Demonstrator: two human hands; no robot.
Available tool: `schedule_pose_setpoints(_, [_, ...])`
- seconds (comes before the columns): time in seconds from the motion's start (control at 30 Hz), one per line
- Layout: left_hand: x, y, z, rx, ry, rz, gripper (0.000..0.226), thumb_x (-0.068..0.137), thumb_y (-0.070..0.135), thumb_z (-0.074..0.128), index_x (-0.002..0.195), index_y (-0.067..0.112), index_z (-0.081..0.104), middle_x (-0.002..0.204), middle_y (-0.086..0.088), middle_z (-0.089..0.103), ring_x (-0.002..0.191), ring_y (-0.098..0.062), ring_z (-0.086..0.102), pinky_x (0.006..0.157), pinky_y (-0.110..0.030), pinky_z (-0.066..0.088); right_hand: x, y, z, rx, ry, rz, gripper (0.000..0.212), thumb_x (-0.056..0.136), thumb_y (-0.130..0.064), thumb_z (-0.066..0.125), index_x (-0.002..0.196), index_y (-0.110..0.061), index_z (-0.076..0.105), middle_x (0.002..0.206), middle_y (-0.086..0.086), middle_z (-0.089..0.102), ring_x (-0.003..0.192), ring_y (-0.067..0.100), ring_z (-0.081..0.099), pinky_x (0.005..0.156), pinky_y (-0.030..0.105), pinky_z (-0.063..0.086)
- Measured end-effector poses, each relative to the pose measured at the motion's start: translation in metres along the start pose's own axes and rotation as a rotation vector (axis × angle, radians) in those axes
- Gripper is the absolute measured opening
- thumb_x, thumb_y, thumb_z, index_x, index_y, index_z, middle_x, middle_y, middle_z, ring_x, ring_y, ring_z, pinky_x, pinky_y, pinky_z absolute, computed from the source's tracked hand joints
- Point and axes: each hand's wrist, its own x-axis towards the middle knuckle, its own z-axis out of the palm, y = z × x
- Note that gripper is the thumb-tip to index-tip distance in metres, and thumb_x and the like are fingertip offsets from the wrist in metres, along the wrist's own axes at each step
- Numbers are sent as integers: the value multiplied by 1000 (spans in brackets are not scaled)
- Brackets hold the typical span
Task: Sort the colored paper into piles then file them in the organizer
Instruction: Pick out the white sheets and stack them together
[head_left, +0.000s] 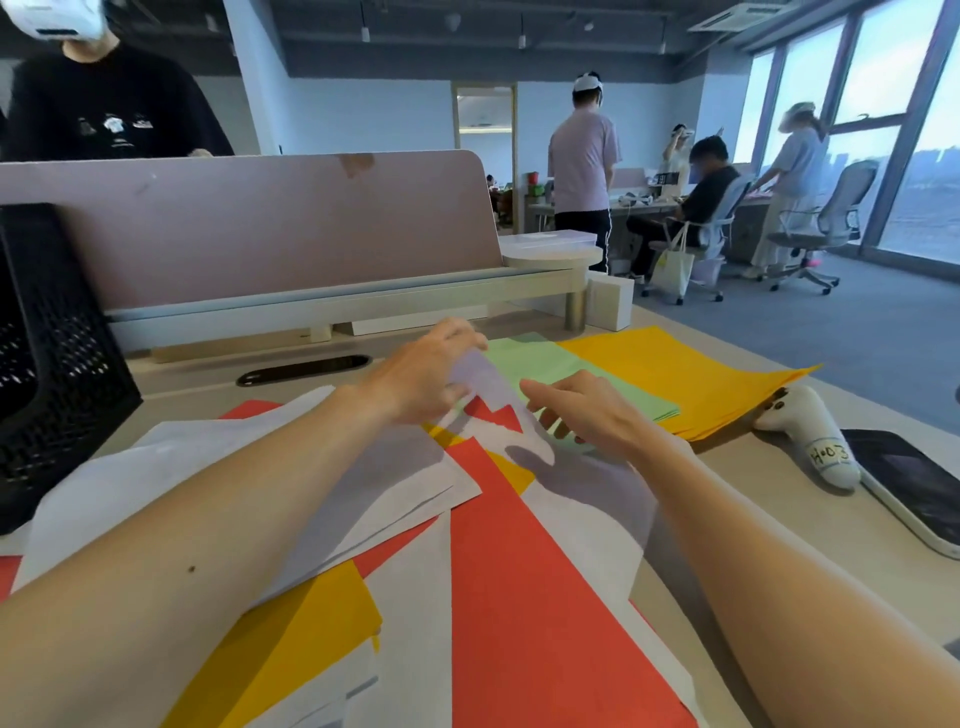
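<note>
Left hand pinches the far corner of a white sheet, raised off the mixed heap, with its long axis running roughly 12 to 6. Right hand has loosely bent fingers at the sheet's right edge; grip unclear. Green pile and yellow pile lie at 2 o'clock on the worktop, nearer the right hand. Organizer sits at 9, well apart.

1. At 2 o'clock I see tall windows letting daylight onto grey-blue carpet.
2. At 12 o'clock a mauve desk divider crosses my view.
3. At 1 o'clock I see a pale blue wall with a doorway, under a dark ceiling.
4. A grey office chair stands near the windows.
</note>
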Motion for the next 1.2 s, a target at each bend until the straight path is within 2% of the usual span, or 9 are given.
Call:
schedule_pose_setpoints(0.1, [-9, 0, 5, 7, -18, -22, 73, 87, 34, 70, 145, 38, 27, 155, 9, 26, 130, -23, 48, 98, -47, 51, 2, -3, 6, -204, 120, -95, 29, 89, -35, 64, 89, -10, 78, 87, 2, 75, 76, 17, 67, 72, 35, 56])
schedule_pose_setpoints(0.2, [-28, -12, -2, 70, -130, -94, 71, 88, 45, 68, 148, 34, 31, 154, 8, 34, 132, -20, 45, 103, -44, 46, 4, -5, 11, -298, 115, -102, 17, 88, -23, 65, 89, -11, 78, 91, 2, 75, 78, 16, 67, 71, 32, 57])
schedule_pose_setpoints(0.5, [-127, -62, -47, 31, -490, -496, 96, 53, 93, 61, 134, 46, 38, 147, 13, 42, 118, -10, 46, 103, -38, 43, 3, -47, 35, -187, -150, -81, 22, 84, -29, 72, 86, -7, 77, 74, 4, 73, 64, 20, 69, 59, 26, 57])
schedule_pose_setpoints(0.7, [-156, -15, -61, 42, -642, -459, 108, 49, 84, 72, 138, 49, 21, 148, 13, 41, 125, -17, 48, 106, -41, 43, 6, -57, 56, 48, -256, 65, 30, 85, -21, 72, 92, 7, 71, 84, 21, 73, 73, 33, 71, 70, 38, 62])
schedule_pose_setpoints(0.83, [-162, -6, -56, 63, -532, -418, 84, 64, 58, 72, 136, 45, 28, 137, 6, 52, 113, -18, 53, 98, -40, 49, 1, -57, 65, 181, -281, 88, 29, 84, -16, 73, 88, 12, 66, 67, 15, 50, 55, 24, 47, 53, 26, 48])
schedule_pose_setpoints(0.93, [-168, -4, -57, 62, -512, -348, 59, 83, 48, 63, 138, 39, 43, 138, 14, 53, 120, -13, 50, 102, -37, 46, -3, -59, 64, 332, -297, 106, 28, 85, -7, 72, 102, 13, 66, 79, 15, 52, 58, 19, 49, 46, 19, 47])
schedule_pose_setpoints(1.07, [-175, -13, -55, 0, -336, -254, 26, 99, 40, 46, 97, 21, 64, 95, 5, 67, 84, -15, 57, 78, -38, 49, -4, -62, 66, 550, -314, 173, 41, 83, 2, 72, 121, -2, 56, 89, 15, 59, 59, 17, 56, 43, 17, 46])
schedule_pose_setpoints(1.13, [-180, -18, -52, -49, -188, -256, 31, 100, 17, 45, 71, 18, 55, 71, 2, 58, 67, -14, 48, 64, -35, 41, -3, -62, 68, 532, -300, 168, 38, 84, 3, 71, 120, 2, 59, 83, 12, 58, 62, 15, 55, 42, 16, 45])
schedule_pose_setpoints(1.2, [-188, -23, -51, -97, -31, -253, 33, 95, 1, 47, 71, 20, 61, 71, 4, 60, 67, -11, 49, 64, -35, 42, -2, -60, 66, 498, -273, 170, 31, 86, 3, 68, 116, 6, 63, 73, 9, 56, 60, 14, 52, 40, 15, 43])
